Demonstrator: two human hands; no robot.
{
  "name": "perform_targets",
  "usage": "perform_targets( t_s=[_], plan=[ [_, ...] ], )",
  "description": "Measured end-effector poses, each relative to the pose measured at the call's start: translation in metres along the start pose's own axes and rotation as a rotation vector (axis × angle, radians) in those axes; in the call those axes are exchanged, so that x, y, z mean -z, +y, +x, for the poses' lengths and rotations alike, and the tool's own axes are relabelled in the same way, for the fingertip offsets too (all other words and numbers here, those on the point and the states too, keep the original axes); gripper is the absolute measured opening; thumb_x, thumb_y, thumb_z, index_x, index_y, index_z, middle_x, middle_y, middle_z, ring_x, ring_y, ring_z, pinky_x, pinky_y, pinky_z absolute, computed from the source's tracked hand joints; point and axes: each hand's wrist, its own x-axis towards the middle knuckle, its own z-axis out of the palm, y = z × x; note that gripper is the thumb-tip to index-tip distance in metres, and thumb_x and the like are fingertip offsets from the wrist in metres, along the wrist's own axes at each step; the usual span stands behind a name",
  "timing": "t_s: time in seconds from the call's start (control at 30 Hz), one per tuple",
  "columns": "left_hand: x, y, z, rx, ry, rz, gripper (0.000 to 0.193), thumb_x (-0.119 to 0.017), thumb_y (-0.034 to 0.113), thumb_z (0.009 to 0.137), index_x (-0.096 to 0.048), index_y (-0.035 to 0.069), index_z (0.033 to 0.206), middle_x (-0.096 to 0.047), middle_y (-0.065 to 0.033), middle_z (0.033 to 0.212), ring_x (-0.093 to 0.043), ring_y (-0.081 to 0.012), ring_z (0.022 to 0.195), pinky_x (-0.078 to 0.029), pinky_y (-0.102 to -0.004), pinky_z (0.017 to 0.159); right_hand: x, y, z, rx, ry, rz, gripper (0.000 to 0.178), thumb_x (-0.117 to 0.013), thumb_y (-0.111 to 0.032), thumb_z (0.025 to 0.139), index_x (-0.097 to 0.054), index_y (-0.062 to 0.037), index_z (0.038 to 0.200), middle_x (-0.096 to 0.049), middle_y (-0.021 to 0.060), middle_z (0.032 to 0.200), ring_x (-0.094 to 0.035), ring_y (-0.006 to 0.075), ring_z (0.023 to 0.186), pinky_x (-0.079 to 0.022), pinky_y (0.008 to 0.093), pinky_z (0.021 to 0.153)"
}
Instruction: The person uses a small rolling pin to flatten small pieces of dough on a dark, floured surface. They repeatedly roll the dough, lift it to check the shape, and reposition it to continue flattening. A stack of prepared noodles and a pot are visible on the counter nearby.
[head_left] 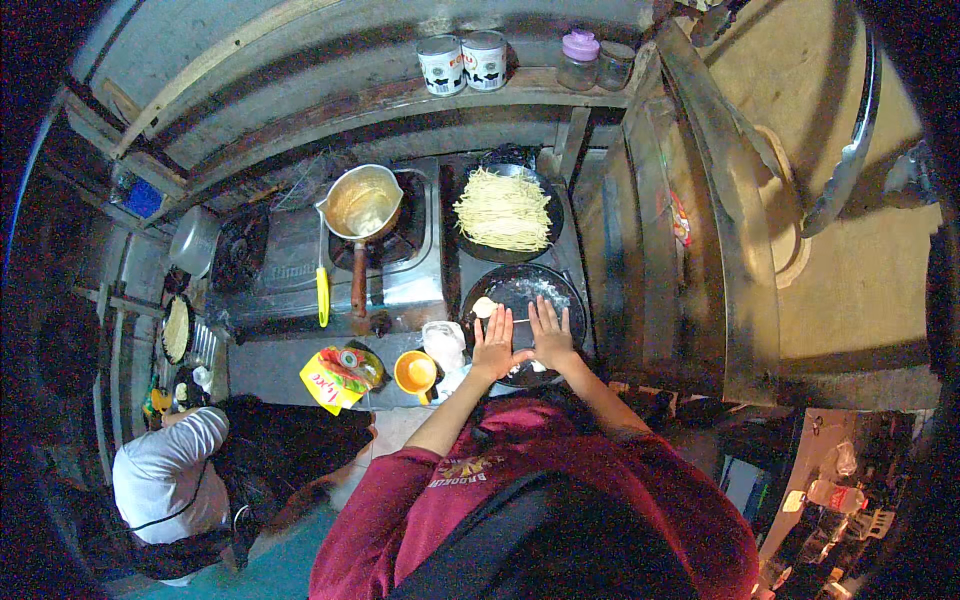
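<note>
Both my hands lie flat over a dark round tray (552, 285) dusted with white flour. My left hand (493, 346) has its fingers stretched out, just below a small pale lump of dough (484, 307). Beside it, my right hand (551, 336) is also spread open, palm down. A thin pale strand (521, 320) shows between the two hands; its ends are hidden under the fingers. Behind this tray, a second dark round pan (465, 236) holds a heap of thin pale dough strips (503, 210).
Left of the trays is a gas stove (290, 290) bearing a saucepan (362, 205) and a yellow-handled knife (323, 297). Nearer stand a yellow packet (335, 380), an orange cup (415, 372) and a white plastic bag (444, 343). A person in white (170, 480) sits at left.
</note>
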Motion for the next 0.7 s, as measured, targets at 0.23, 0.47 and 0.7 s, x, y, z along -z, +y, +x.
perform_targets(
  t_s=[0.23, 0.47, 0.7],
  plan=[
    [0.013, 0.0, -0.026, -0.025, -0.117, -0.053, 0.108, -0.038, 0.076, 0.066, -0.015, 0.0, 0.138, -0.014, -0.0149, 0.146, -0.014, -0.0237, 0.135, -0.002, -0.0512, 0.106, 0.026, -0.006, -0.026, -0.067, -0.324, 0.05, 0.113, -0.058, -0.064, 0.065, -0.003, 0.0027, 0.138, 0.0, 0.0181, 0.146, -0.002, 0.0294, 0.136, -0.002, 0.0533, 0.106],
    [0.035, 0.015, -0.002, 0.062, -0.162, -0.039, 0.087, -0.039, 0.062, 0.079, -0.021, 0.0, 0.137, -0.02, -0.0158, 0.143, -0.021, -0.0256, 0.133, -0.01, -0.051, 0.106, 0.02, -0.009, -0.005, -0.155, -0.103, 0.187, 0.102, -0.059, -0.051, 0.071, -0.007, 0.007, 0.136, 0.001, 0.023, 0.144, -0.001, 0.0341, 0.135, -0.001, 0.055, 0.105],
    [0.022, 0.024, -0.001, 0.057, -0.327, -0.355, 0.072, -0.03, 0.048, 0.089, -0.005, 0.004, 0.14, -0.006, -0.0169, 0.146, -0.008, -0.0292, 0.136, -0.005, -0.0544, 0.105, -0.029, -0.015, -0.014, 0.099, 0.094, -0.112, 0.081, -0.049, -0.038, 0.076, -0.013, -0.0012, 0.139, -0.003, 0.0215, 0.145, -0.003, 0.0374, 0.134, -0.004, 0.058, 0.103]
  ],
)
